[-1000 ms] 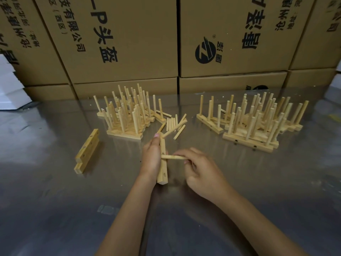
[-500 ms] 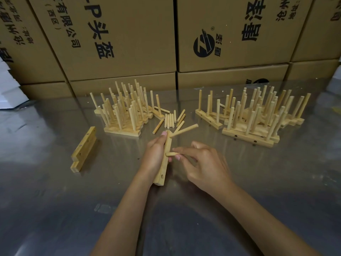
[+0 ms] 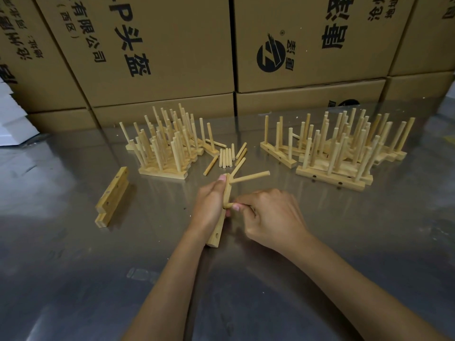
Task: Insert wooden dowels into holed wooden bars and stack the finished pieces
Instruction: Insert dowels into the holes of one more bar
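My left hand (image 3: 209,205) grips a holed wooden bar (image 3: 218,230) standing on edge on the metal table. One dowel (image 3: 250,177) sticks out of the bar's far end toward the right. My right hand (image 3: 270,217) pinches a second dowel (image 3: 230,206) whose tip is at the bar's middle; most of that dowel is hidden by the fingers. Loose dowels (image 3: 226,157) lie just beyond the bar. Stacks of finished pieces stand at the back left (image 3: 165,148) and back right (image 3: 339,151).
Two empty holed bars (image 3: 112,198) lie stacked at the left. Cardboard boxes (image 3: 172,45) wall off the table's far edge. White foam pieces (image 3: 12,119) sit at the far left. Bare metal table (image 3: 369,242) spreads to the right and front.
My right hand has pushed the dowel further toward the bar, so less of it shows. The bar has tilted slightly, and the first dowel now points to the right.
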### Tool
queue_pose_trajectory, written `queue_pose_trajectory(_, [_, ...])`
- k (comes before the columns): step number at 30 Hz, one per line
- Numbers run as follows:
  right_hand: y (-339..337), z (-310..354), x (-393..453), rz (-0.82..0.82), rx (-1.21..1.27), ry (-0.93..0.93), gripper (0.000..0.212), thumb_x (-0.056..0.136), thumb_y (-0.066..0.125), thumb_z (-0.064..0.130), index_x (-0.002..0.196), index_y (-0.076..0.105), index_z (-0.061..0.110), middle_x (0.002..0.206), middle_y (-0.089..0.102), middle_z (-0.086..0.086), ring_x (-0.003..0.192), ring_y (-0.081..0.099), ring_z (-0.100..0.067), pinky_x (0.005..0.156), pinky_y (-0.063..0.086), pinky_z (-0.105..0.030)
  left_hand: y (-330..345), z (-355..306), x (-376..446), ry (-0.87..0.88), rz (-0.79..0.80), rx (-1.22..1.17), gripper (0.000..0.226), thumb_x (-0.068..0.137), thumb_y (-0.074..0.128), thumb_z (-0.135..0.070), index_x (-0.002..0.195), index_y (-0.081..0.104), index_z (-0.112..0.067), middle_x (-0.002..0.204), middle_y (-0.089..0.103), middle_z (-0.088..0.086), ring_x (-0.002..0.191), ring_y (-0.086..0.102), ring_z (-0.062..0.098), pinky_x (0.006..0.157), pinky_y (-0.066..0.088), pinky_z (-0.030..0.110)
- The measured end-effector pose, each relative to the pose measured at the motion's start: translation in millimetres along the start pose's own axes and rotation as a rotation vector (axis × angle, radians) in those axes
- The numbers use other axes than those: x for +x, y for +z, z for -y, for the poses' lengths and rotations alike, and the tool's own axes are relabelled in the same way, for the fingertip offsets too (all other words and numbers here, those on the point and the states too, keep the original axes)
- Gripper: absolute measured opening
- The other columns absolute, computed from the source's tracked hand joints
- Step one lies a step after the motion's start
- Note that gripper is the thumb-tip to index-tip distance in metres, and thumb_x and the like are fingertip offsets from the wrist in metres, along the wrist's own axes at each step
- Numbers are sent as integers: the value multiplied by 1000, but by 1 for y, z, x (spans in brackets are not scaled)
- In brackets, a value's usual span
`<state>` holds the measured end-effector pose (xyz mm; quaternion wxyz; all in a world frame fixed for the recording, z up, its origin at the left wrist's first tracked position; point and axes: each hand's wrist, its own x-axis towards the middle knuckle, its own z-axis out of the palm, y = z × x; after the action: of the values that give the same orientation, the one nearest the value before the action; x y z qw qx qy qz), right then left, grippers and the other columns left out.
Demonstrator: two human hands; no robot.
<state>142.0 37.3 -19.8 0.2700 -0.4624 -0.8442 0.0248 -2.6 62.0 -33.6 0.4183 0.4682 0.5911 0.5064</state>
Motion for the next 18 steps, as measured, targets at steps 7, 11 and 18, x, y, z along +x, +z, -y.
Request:
queue_pose_trajectory(7, [12, 1, -8, 85, 119, 23, 6, 104, 34, 38, 100, 36, 34, 65, 49, 11, 55, 45, -8, 50, 23, -28, -4, -4, 7, -94, -45, -136, 38, 105, 44, -39, 101, 72, -13, 57, 53, 4, 45, 52, 13, 51, 44, 26])
queue_pose_trajectory(11, [-2, -3, 1, -164, 467, 91, 10, 98, 54, 35, 91, 50, 30, 82, 52, 10, 81, 47, -5, 65, 33, -19, -9, -4, 10, -130, -47, -137, 51, 106, 37, -42, 87, 66, -5, 48, 51, 5, 39, 46, 14, 50, 36, 29])
queue_pose_trajectory(18, [-6, -2, 3, -187, 958, 271, 15, 87, 72, 13, 84, 58, 12, 67, 58, -2, 60, 48, -10, 57, 39, -20, -7, -2, 12, -138, -34, -131, 47, 106, 38, -42, 108, 73, -10, 46, 51, 3, 38, 46, 12, 46, 35, 26])
